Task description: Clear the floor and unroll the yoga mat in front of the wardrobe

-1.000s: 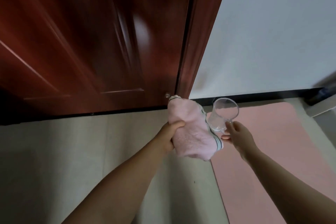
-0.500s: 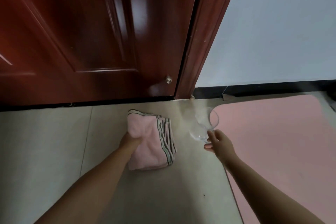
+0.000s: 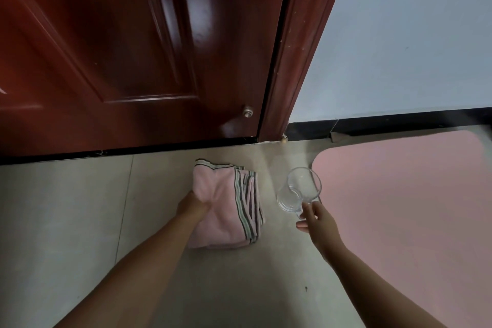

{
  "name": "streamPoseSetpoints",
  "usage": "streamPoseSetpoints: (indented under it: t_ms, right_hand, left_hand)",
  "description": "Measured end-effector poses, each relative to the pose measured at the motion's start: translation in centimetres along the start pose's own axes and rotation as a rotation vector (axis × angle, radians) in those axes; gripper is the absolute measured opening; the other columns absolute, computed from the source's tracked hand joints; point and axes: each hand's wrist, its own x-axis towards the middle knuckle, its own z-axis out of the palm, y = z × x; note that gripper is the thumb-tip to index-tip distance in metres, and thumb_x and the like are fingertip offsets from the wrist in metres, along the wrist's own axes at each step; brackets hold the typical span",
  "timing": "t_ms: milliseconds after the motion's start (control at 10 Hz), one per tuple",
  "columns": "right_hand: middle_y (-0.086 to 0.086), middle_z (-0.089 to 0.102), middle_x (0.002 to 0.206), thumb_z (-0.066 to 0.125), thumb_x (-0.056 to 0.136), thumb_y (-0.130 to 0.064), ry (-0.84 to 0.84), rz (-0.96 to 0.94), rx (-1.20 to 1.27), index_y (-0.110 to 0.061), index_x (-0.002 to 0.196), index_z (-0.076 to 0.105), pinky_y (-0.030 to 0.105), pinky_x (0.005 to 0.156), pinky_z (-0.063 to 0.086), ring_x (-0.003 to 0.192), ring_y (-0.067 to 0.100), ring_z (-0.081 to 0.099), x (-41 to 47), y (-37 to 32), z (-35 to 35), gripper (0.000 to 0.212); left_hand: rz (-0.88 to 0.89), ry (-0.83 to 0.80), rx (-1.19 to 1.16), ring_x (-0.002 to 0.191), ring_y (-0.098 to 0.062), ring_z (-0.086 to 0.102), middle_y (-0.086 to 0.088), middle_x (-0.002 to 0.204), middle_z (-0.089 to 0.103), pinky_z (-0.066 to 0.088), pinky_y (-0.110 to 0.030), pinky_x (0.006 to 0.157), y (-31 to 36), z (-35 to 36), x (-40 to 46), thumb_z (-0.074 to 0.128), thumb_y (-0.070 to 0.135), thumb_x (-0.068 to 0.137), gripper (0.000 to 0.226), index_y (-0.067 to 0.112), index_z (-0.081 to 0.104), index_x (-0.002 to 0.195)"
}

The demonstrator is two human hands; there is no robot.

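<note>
Yoga mat (image 3: 410, 208): flat on floor, right | I see left hand (image 3: 192, 205) gripping folded pink towel (image 3: 226, 210), right hand (image 3: 318, 218) holding tilted glass mug (image 3: 299, 189), apparently parking clutter off mat | beyond: door (image 3: 133, 48), wall (image 3: 412, 29).

Left hand (image 3: 192, 205) in a closed grip, right hand (image 3: 318, 221) pinching

Glossy wooden door (image 3: 133, 48), fluffy cloth towel (image 3: 221, 210), clear glass cup (image 3: 299, 192).

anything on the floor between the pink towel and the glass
Nothing: in the head view only bare beige floor tile separates the pink towel from the glass.
</note>
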Motion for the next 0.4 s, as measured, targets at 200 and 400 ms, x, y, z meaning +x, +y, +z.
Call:
streamPoseSetpoints:
  t_ms: [200, 400]
  right_hand:
    - [0.011, 0.060, 0.110, 0.050, 0.096, -0.033, -0.062, 0.024, -0.082, -0.012, 0.113, 0.052, 0.043, 0.076, 0.058, 0.080, 0.022, 0.069, -0.4, -0.8, -0.1, 0.028]
    - [0.019, 0.038, 0.148, 0.048, 0.096, -0.040, -0.269, 0.235, -0.602, -0.009, 0.149, 0.024, 0.037, 0.104, 0.040, 0.131, 0.033, 0.045, -5.4, -7.4, -5.5, 0.066]
  left_hand:
    - [-0.141, 0.093, 0.009, 0.135, -0.039, 0.038, -0.021, 0.149, 0.034, 0.036, -0.045, 0.110, 0.3, -0.2, -0.8, 0.064, 0.035, 0.084, 0.084, 0.015, 0.017, 0.151]
    - [0.103, 0.072, 0.283, 0.139, -0.033, 0.030, -0.014, 0.153, 0.027, 0.034, -0.043, 0.111, 9.2, -6.0, -10.7, 0.042, 0.017, 0.095, 0.052, 0.017, 0.034, 0.146]
